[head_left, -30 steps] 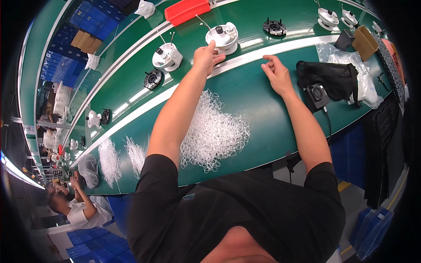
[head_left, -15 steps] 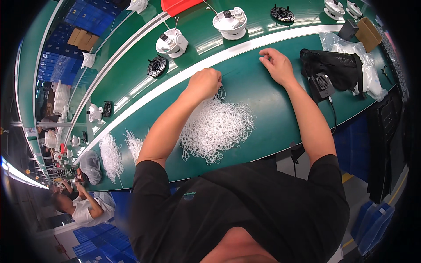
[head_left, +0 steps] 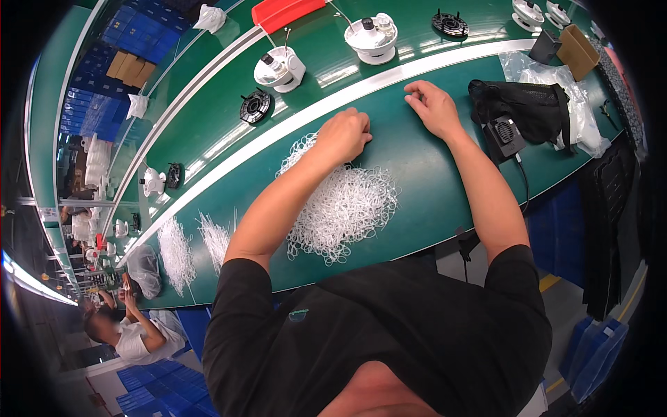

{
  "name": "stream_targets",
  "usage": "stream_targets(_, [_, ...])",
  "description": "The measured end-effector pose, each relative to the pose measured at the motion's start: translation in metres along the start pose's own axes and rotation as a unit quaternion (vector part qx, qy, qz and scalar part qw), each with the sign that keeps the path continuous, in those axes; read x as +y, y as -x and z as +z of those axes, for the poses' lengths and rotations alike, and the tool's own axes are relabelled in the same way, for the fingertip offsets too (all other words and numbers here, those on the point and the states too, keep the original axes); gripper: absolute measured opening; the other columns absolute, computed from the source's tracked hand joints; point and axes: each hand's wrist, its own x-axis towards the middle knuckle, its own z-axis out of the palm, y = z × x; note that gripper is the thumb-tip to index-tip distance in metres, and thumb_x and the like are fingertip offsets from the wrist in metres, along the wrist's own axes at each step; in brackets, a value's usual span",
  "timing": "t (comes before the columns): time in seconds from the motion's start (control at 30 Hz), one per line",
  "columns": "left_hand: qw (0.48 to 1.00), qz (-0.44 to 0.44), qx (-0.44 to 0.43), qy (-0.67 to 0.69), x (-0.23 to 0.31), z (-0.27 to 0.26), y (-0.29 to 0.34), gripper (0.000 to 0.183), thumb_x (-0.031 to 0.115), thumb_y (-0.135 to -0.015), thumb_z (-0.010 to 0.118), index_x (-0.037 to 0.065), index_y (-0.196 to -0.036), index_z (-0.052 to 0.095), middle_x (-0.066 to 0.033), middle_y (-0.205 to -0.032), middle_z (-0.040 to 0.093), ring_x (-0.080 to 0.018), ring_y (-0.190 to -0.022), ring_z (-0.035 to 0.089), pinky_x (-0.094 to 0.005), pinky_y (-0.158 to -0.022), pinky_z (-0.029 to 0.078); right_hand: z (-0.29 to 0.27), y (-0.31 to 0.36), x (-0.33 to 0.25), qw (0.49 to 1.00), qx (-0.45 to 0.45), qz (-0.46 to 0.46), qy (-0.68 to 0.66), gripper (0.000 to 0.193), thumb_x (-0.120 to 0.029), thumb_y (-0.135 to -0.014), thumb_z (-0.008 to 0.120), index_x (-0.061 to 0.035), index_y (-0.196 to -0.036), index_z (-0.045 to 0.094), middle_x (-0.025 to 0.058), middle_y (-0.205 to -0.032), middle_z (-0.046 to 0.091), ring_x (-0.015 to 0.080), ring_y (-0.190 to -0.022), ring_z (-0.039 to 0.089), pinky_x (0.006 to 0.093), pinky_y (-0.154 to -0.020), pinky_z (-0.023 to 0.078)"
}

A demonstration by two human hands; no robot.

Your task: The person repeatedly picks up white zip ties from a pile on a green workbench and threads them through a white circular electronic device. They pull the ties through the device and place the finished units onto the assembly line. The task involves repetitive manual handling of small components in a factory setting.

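Note:
A broad heap of white looped cable ties (head_left: 344,215) lies on the green table in front of me. My left hand (head_left: 346,135) is over the heap's far edge, its fingers closed together. Whatever those fingers pinch, if anything, is hidden from view. More loops show on the far side of my left forearm. To the right, my right hand (head_left: 432,110) hovers above the bare tabletop. Its thumb and forefinger are apart, and I see nothing between them.
Straight white cable ties (head_left: 176,254) lie in bunches at the left. Past the pale rail stand white fan-like units (head_left: 279,69), black round bases (head_left: 256,106) and a red tray (head_left: 285,12). A black bag (head_left: 521,104) and a small black device (head_left: 506,135) lie right.
My left hand has moved to the right, exposing more loops beyond my forearm. The right hand has barely shifted. The white units past the rail sit slightly farther right.

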Motion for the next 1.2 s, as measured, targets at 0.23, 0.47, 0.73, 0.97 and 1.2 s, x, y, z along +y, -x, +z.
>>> stream_targets(0.23, [0.995,0.057,0.05,-0.062,-0.005,0.015,-0.005,0.006,0.006,-0.088,0.06,0.001,-0.09,0.062,-0.0184,-0.091,0.063,-0.0376,-0.091,0.062,-0.0456,-0.08,0.049,-0.001,-0.002,0.005,1.0,-0.001,-0.021,-0.007,0.02,-0.017,-0.088,0.066,-0.0086,-0.106,0.067,0.0038,-0.085,0.064,0.0186,-0.071,0.058,0.0325,-0.069,0.049])
stream_targets(0.47, [0.86,-0.142,0.187,0.454,-0.077,-0.039,-0.024,0.014,0.007,-0.097,0.057,-0.003,-0.106,0.059,-0.0126,-0.091,0.068,-0.0136,-0.072,0.063,-0.029,-0.064,0.057,-0.002,-0.001,0.0,1.0,-0.021,-0.007,-0.012,0.02,-0.017,-0.088,0.066,-0.0075,-0.105,0.066,0.0043,-0.084,0.063,0.0188,-0.07,0.058,0.0321,-0.069,0.048])
stream_targets(0.73, [0.675,-0.292,0.351,0.58,-0.135,-0.026,-0.063,0.04,0.024,-0.102,0.053,-0.015,-0.113,0.05,-0.0259,-0.105,0.061,-0.0313,-0.081,0.068,-0.0369,-0.064,0.062,0.003,-0.001,-0.001,0.999,0.032,-0.032,-0.03,0.023,-0.016,-0.09,0.065,-0.0047,-0.11,0.066,0.0035,-0.082,0.06,0.0134,-0.065,0.05,0.0289,-0.064,0.045])
stream_targets(0.97, [0.584,-0.249,0.341,0.693,-0.139,-0.018,-0.116,0.037,0.017,-0.103,0.043,-0.013,-0.125,0.043,-0.0248,-0.11,0.062,-0.0355,-0.084,0.069,-0.0402,-0.068,0.063,-0.005,-0.002,-0.001,0.996,0.057,-0.049,-0.053,0.031,-0.026,-0.095,0.063,-0.0028,-0.115,0.067,0.012,-0.095,0.066,0.025,-0.083,0.063,0.0337,-0.076,0.05])
stream_targets(1.2, [0.701,-0.173,0.212,0.659,-0.071,-0.011,-0.063,0.034,0.015,-0.101,0.041,-0.014,-0.112,0.055,-0.0229,-0.106,0.065,-0.0291,-0.086,0.07,-0.0345,-0.071,0.063,-0.009,-0.006,-0.038,0.997,0.013,-0.052,-0.056,0.046,-0.031,-0.098,0.055,0.0035,-0.129,0.057,0.0201,-0.112,0.062,0.0327,-0.103,0.061,0.0384,-0.092,0.046])
